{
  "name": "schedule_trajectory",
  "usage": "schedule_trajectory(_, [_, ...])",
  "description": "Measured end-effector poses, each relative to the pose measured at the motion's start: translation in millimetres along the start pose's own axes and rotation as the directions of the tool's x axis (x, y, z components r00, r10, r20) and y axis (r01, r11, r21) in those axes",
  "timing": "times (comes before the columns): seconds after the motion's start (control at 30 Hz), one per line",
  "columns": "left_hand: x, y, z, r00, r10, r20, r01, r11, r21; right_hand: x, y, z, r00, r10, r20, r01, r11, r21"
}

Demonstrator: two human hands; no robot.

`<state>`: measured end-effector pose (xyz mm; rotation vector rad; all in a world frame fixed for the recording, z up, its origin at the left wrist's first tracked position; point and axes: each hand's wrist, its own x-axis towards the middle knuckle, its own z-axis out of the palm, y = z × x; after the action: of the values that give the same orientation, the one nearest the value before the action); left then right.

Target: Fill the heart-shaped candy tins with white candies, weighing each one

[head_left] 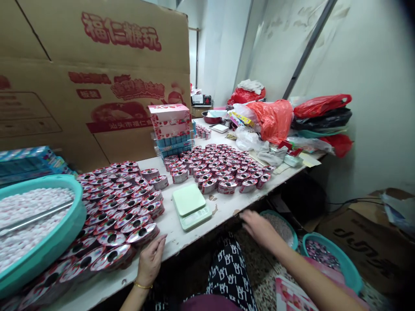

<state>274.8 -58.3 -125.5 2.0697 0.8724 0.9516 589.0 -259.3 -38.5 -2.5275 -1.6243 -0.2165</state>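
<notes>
My left hand [151, 259] rests at the front edge of the white table, beside the nearest red and silver oval containers [142, 233]. Its fingers are pressed together, and what they hold, if anything, is hidden. Past the table's front edge, my right hand [257, 226] hangs in the air, slightly blurred, its fingers apart and holding nothing. Between the hands, a pale green scale [191, 205] lies on the table with nothing on its plate. More oval containers [227, 185] stand in rows behind it, each with a dark round hole on top.
A turquoise basin [79, 203] of white pieces stands at the left, with a metal rod across it. Large cardboard [136, 65] rises behind stacked pink boxes [170, 114]. Red plastic bags [275, 119] pile up at the far right. Below, turquoise tubs [355, 276] sit on the floor.
</notes>
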Motion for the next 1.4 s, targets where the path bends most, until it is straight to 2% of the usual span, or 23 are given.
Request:
schedule_trajectory(0.07, [0,4,-0.3,1.0,0.002,-0.008,-0.002,1.0,0.013,40,1,-2,0.994,-0.001,-0.112,-0.001,1.0,-0.018])
schedule_trajectory(0.13, [0,8,-0.8,1.0,-0.005,-0.013,0.006,1.0,0.019,79,2,2,0.976,0.042,-0.212,-0.055,0.997,-0.054])
schedule_trajectory(0.23, [0,13,-1.2,1.0,-0.027,-0.008,0.027,1.0,-0.001,113,4,15,0.983,0.048,-0.177,-0.069,0.991,-0.113])
schedule_trajectory(0.33, [-1,12,-0.9,0.998,-0.059,-0.008,0.059,0.997,-0.053,114,3,20,0.99,0.005,-0.143,-0.024,0.991,-0.13])
schedule_trajectory(0.4, [-2,12,-0.4,0.996,-0.088,-0.008,0.087,0.99,-0.107,108,-6,12,0.985,-0.057,-0.163,0.036,0.991,-0.126])
schedule_trajectory(0.53, [0,14,-0.6,0.989,-0.147,0.003,0.145,0.97,-0.197,111,-53,-11,0.935,-0.269,-0.233,0.256,0.963,-0.087])
schedule_trajectory(0.6, [2,19,-1.1,0.981,-0.195,-0.005,0.188,0.953,-0.238,122,-81,-13,0.91,-0.352,-0.221,0.351,0.935,-0.045])
schedule_trajectory(0.67, [3,27,-1.2,0.954,-0.298,-0.027,0.275,0.908,-0.315,135,-104,-5,0.897,-0.401,-0.184,0.408,0.913,0.0])
schedule_trajectory(0.73, [4,38,-0.6,0.89,-0.455,-0.012,0.395,0.785,-0.478,144,-118,5,0.892,-0.43,-0.139,0.44,0.897,0.05])
schedule_trajectory(0.77, [3,45,-0.1,0.844,-0.536,0.035,0.45,0.67,-0.59,145,-123,8,0.891,-0.436,-0.126,0.447,0.891,0.08])
schedule_trajectory(0.8, [3,52,0.5,0.789,-0.603,0.12,0.498,0.512,-0.7,143,-128,10,0.892,-0.433,-0.131,0.447,0.887,0.112])
schedule_trajectory(0.83, [1,60,1.2,0.727,-0.646,0.233,0.532,0.316,-0.786,137,-133,10,0.894,-0.42,-0.155,0.442,0.886,0.144])
schedule_trajectory(0.9, [-3,74,2.7,0.593,-0.651,0.474,0.561,-0.089,-0.823,111,-148,5,0.888,-0.404,-0.218,0.448,0.868,0.214])
schedule_trajectory(0.93, [-6,79,3.7,0.538,-0.626,0.564,0.555,-0.241,-0.796,92,-158,2,0.88,-0.407,-0.245,0.462,0.853,0.242])
schedule_trajectory(0.97, [-10,83,5.1,0.502,-0.597,0.625,0.542,-0.347,-0.766,70,-169,0,0.853,-0.475,-0.217,0.521,0.807,0.278])
schedule_trajectory(1.0, [-14,86,6.9,0.488,-0.568,0.663,0.53,-0.411,-0.742,48,-180,-1,0.799,-0.583,-0.151,0.597,0.738,0.314])
schedule_trajectory(1.03, [-19,86,8.9,0.492,-0.537,0.685,0.524,-0.446,-0.726,26,-191,-1,0.733,-0.675,-0.086,0.661,0.675,0.328])
schedule_trajectory(1.07, [-24,86,11.1,0.506,-0.504,0.7,0.527,-0.463,-0.713,6,-200,1,0.707,-0.705,-0.051,0.682,0.661,0.311])
schedule_trajectory(1.17, [-38,81,16.9,0.524,-0.418,0.742,0.563,-0.484,-0.67,-29,-213,9,0.72,-0.694,0.006,0.665,0.692,0.281])
schedule_trajectory(1.3, [-49,82,19.4,0.494,-0.38,0.782,0.599,-0.503,-0.622,-28,-203,11,0.722,-0.682,0.114,0.605,0.703,0.375])
schedule_trajectory(1.4, [-51,87,18.6,0.492,-0.393,0.777,0.591,-0.504,-0.629,-20,-196,10,0.735,-0.66,0.155,0.551,0.714,0.432])
